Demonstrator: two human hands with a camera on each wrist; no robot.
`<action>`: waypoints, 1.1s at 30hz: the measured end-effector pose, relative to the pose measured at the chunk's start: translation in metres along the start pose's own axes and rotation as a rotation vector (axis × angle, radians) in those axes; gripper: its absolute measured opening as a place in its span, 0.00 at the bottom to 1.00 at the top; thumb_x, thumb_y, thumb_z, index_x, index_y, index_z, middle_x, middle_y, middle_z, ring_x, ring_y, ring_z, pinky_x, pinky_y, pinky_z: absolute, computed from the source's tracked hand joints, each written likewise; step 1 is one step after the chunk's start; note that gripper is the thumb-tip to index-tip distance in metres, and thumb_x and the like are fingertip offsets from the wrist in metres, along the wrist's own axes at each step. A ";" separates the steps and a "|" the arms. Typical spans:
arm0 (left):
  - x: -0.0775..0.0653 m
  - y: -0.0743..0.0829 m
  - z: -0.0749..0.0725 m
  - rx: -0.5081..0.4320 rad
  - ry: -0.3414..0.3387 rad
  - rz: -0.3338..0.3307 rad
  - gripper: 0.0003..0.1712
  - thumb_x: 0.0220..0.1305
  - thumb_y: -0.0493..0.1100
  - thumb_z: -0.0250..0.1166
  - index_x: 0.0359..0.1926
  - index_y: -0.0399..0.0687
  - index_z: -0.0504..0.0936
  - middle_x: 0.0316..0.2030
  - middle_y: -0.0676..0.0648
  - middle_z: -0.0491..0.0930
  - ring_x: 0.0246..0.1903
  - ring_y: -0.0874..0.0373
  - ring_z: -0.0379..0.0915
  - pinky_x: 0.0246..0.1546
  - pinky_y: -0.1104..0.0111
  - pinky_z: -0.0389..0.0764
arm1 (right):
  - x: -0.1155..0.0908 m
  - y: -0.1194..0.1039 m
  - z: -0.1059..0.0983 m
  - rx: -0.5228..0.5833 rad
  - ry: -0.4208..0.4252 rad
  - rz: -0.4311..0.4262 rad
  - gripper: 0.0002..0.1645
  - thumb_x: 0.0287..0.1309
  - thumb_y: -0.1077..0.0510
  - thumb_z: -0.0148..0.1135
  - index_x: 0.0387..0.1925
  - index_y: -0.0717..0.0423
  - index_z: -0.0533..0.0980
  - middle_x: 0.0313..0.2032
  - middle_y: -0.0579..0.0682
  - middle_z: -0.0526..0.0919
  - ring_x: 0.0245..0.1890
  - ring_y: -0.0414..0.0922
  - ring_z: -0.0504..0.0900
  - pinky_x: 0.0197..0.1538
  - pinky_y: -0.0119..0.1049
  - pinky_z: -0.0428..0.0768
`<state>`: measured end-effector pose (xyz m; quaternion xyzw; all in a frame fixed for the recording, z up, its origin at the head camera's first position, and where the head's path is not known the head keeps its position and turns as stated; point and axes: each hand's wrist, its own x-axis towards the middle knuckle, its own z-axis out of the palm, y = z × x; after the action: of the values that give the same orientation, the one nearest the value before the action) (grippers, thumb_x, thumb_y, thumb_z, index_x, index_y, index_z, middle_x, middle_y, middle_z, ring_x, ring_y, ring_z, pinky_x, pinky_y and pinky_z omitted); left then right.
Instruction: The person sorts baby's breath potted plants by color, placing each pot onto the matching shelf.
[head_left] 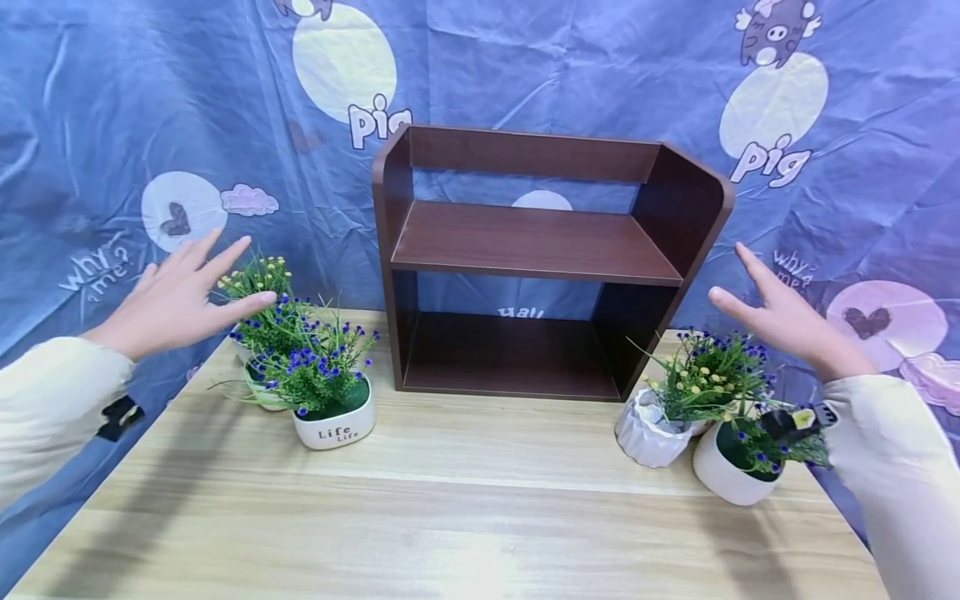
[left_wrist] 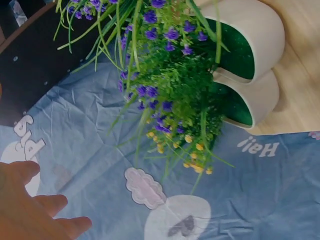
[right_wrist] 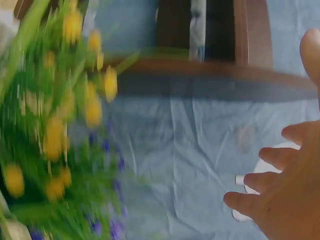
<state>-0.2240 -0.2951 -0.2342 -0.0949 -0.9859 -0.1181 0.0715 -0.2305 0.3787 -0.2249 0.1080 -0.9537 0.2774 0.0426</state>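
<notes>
Shelf [head_left: 536,242] stands on the counter [head_left: 450,492] between left hand [head_left: 176,292] and right hand [head_left: 791,317], both empty, fingers extended; its long axis runs left to right, the right hand looking nearer its side. Potted plants [head_left: 326,379] flank it.

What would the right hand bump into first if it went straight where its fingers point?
Probably the brown shelf, on its right side: in the head view, the right hand points up and inward toward it. Depth is unclear, so it might miss and meet the blue cloth behind.
</notes>
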 end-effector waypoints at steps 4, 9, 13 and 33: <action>-0.006 -0.010 0.000 -0.037 0.034 -0.009 0.50 0.65 0.68 0.52 0.76 0.58 0.37 0.74 0.39 0.25 0.70 0.31 0.21 0.58 0.28 0.32 | 0.006 -0.011 0.019 0.170 0.068 -0.037 0.47 0.70 0.47 0.48 0.75 0.36 0.29 0.75 0.54 0.31 0.72 0.65 0.35 0.67 0.67 0.43; -0.015 -0.020 -0.001 -0.118 0.068 -0.012 0.50 0.65 0.64 0.56 0.76 0.57 0.38 0.74 0.38 0.25 0.70 0.30 0.20 0.60 0.29 0.34 | 0.016 -0.021 0.044 0.389 0.183 -0.110 0.46 0.69 0.56 0.53 0.75 0.35 0.38 0.76 0.52 0.41 0.74 0.54 0.41 0.72 0.49 0.50; -0.020 -0.029 0.003 -0.182 0.086 -0.019 0.51 0.64 0.61 0.58 0.76 0.60 0.37 0.74 0.40 0.24 0.70 0.32 0.18 0.61 0.31 0.32 | 0.021 -0.025 0.059 0.466 0.301 -0.073 0.46 0.66 0.55 0.56 0.75 0.36 0.41 0.75 0.51 0.46 0.73 0.51 0.49 0.67 0.30 0.62; -0.031 -0.102 0.075 -0.477 0.070 -0.163 0.54 0.68 0.57 0.56 0.73 0.57 0.23 0.72 0.35 0.22 0.68 0.27 0.21 0.60 0.30 0.36 | 0.043 -0.036 0.090 0.744 0.697 -0.020 0.41 0.53 0.64 0.69 0.68 0.52 0.64 0.63 0.56 0.70 0.63 0.45 0.69 0.65 0.31 0.66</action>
<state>-0.2241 -0.3794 -0.3341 -0.0252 -0.9315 -0.3558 0.0715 -0.2657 0.2932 -0.2761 0.0261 -0.7182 0.6175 0.3197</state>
